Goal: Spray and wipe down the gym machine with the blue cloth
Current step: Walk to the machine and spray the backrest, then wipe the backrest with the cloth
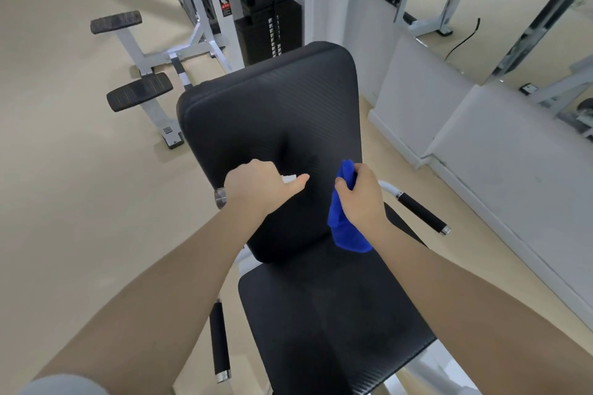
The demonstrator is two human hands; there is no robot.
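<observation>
Head view looks down on a black padded gym machine: its backrest (272, 125) fills the middle of the frame and its seat pad (327, 324) lies below it, toward the lower centre.

Left hand (256, 184) is curled around a small spray bottle (288, 178), of which only a white tip shows between the fingers and the thumb; the rest is hidden by the hand. The tip points at the lower middle of the backrest and stays close to it. I cannot tell whether the hand is pressing the nozzle at this moment.

Right hand (361, 196) grips the blue cloth (345, 221), bunched up, with one end above the fingers and a longer part hanging under the palm. The cloth is just in front of the right lower part of the backrest; whether it touches the pad I cannot tell.

On the backrest, above the left hand, there is a darker, slightly shiny patch, which may be wet spray, but it is too faint to be sure.

My judgement is that the task is at an early stage: the spraying of the backrest is in hand, and the wiping seems not yet started. The seat pad and the two black handles, right (420, 212) and left (219, 340), show no sign of cleaning, so most of the work is probably left.
</observation>
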